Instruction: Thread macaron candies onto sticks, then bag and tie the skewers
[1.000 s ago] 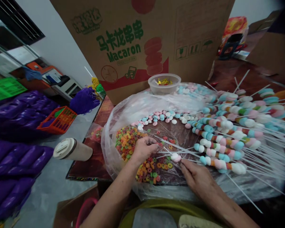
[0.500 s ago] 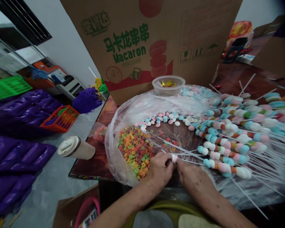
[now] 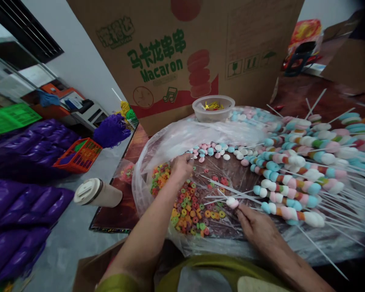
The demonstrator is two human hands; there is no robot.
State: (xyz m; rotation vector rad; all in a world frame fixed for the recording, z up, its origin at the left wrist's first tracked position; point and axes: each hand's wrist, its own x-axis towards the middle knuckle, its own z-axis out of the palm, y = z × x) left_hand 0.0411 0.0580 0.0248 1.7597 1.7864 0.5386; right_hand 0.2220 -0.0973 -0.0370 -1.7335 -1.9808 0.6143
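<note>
My right hand (image 3: 255, 224) pinches a thin white stick with a pink and white marshmallow (image 3: 232, 202) threaded near its tip. At the left end of the loose pink, blue and white marshmallows (image 3: 218, 148), my left hand (image 3: 181, 167) has its fingers drawn together; whatever is between them is hidden. Colourful cereal rings (image 3: 185, 207) lie in a heap under and beside my left forearm. Bare white sticks (image 3: 228, 187) cross in the middle of the table. To the right, several filled marshmallow skewers (image 3: 287, 213) are stacked, their sticks pointing right.
Clear plastic sheeting (image 3: 140, 178) surrounds the cereal. Behind it stand a plastic bowl (image 3: 213, 117) of yellow ties and a large cardboard box (image 3: 164, 97). A lidded cup (image 3: 108, 194) is at the left table edge. Beyond are an orange basket (image 3: 79, 156) and purple bundles (image 3: 21, 223) on the floor.
My left hand has left the stick and moved forward and left to the loose marshmallows. My right hand stays on the stick, moving slightly right. More cereal now shows.
</note>
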